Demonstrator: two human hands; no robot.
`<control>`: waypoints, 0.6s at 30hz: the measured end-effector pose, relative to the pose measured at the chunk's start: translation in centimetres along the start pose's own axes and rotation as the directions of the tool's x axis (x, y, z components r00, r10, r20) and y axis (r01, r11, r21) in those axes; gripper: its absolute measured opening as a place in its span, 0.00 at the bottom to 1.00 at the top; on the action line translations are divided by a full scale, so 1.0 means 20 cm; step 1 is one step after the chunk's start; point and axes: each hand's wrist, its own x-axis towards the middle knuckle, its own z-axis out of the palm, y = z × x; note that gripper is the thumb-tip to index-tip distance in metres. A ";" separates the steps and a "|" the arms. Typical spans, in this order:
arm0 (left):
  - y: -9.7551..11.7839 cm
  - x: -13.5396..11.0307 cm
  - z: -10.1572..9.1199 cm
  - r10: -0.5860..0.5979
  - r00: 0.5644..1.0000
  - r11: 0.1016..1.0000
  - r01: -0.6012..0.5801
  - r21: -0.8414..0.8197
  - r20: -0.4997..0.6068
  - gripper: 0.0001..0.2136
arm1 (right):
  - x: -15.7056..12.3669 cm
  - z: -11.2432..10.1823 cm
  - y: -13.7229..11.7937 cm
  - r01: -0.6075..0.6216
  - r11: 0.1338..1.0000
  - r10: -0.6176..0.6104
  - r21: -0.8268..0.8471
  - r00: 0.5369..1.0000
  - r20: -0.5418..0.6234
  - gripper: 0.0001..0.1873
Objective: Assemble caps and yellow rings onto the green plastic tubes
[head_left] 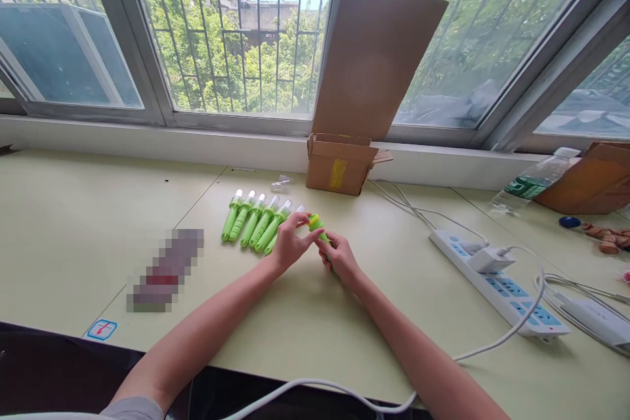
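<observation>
Both of my hands meet over the pale green table (305, 315) on one green plastic piece with a yellow-green tip (316, 224). My right hand (338, 257) is wrapped round its lower body. My left hand (289, 241) pinches its upper end with the fingertips. Just left of my hands lies a row of several similar green pieces with clear caps (253, 223), side by side and slanted. A small clear plastic bit (281, 182) lies behind the row.
A small open cardboard box (339, 164) stands at the window sill with a tall cardboard sheet (377, 56) leaning behind it. A white power strip (499, 282) with cables lies to the right. A plastic bottle (534, 180) and another box (593, 180) are at the far right.
</observation>
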 end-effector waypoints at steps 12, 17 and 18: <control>-0.01 0.00 0.00 -0.016 0.997 0.996 0.023 0.092 -0.072 0.13 | 0.00 0.01 0.02 0.046 0.997 -0.052 -0.066 0.995 -0.090 0.19; 0.00 0.01 0.00 -0.006 0.998 0.996 0.010 0.085 -0.056 0.14 | -0.01 0.00 0.01 0.048 0.997 -0.052 -0.058 0.996 -0.070 0.18; 0.00 0.01 0.00 -0.003 0.999 0.996 0.007 0.085 -0.052 0.14 | -0.01 0.00 0.01 0.048 0.997 -0.052 -0.055 0.996 -0.066 0.18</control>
